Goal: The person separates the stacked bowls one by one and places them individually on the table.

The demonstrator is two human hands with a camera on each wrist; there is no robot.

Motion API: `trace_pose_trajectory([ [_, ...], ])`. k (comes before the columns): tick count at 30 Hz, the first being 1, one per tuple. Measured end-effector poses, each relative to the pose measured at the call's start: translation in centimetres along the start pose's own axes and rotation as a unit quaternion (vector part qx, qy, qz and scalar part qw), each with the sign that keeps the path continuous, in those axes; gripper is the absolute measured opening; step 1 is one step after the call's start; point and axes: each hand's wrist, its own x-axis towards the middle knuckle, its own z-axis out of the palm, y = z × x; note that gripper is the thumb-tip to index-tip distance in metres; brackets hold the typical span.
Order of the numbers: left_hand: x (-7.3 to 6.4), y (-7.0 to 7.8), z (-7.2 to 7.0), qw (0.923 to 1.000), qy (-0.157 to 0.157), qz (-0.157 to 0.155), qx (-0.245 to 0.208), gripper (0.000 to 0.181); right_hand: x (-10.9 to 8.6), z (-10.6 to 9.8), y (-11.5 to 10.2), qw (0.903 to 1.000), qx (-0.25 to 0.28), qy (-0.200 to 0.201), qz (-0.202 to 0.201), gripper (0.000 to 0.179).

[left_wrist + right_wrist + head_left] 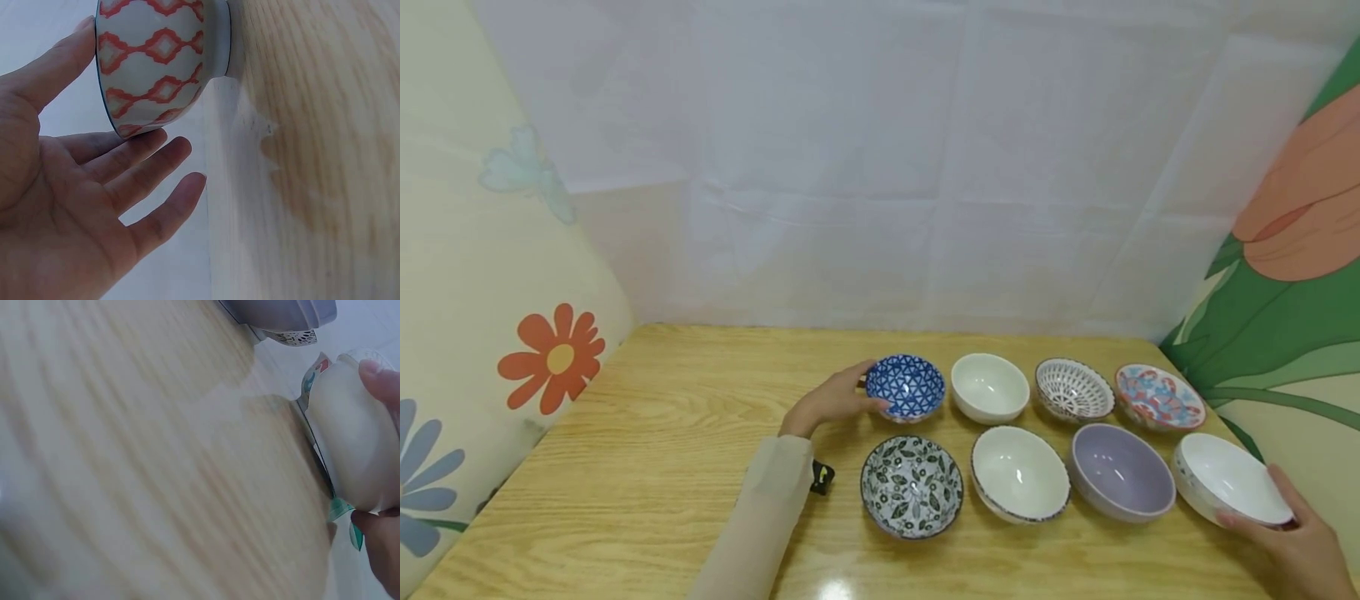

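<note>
In the head view my left hand [833, 402] is at the left side of a bowl with a blue-and-white geometric inside [906, 387]. The left wrist view shows that bowl's white outside with red diamonds [153, 59]; my thumb and some fingertips touch near its rim, the other fingers spread loosely. The bowl stands upright on the table. At the front right, my right hand [1307, 533] holds a white bowl [1228, 477] by its right side. Thumb and fingers grip opposite sides of the white bowl [353, 434] in the right wrist view.
Left of the white bowl are a purple bowl [1122, 471], a cream bowl [1019, 473] and a leaf-patterned bowl [912, 486]. Behind stand a plain white bowl [989, 387], a black-patterned bowl [1074, 389] and a red-and-blue floral bowl [1159, 397]. A white cloth [850, 208] hangs behind the wooden table [647, 458].
</note>
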Motion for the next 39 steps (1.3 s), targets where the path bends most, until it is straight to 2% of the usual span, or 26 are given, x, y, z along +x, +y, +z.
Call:
trace_pose_trajectory([
  [9, 0.1, -0.2, 0.1, 1.0000, -0.003, 0.000, 0.003, 0.077, 0.1, 0.6, 0.6, 0.9997, 0.022, 0.004, -0.011, 0.102],
  [20, 0.0, -0.1, 0.2, 0.9999, -0.005, -0.008, -0.010, 0.078, 0.0, 0.9, 1.0, 0.9975, 0.045, 0.001, -0.053, 0.103],
  [22, 0.1, -0.1, 0.2, 0.9999, -0.004, -0.008, -0.007, 0.078, -0.1, 0.7, 0.7, 0.9976, 0.037, -0.004, -0.058, 0.104],
  [29, -0.3, -0.3, 0.0, 0.9999, -0.001, -0.015, -0.002, 0.078, 0.0, -0.1, -0.5, 0.9949, -0.046, -0.035, -0.083, 0.107],
  [39, 0.0, -0.2, -0.2, 0.9999, -0.011, 0.000, 0.000, 0.077, 0.6, -0.7, -0.8, 0.9944, -0.042, -0.060, -0.077, 0.111],
])
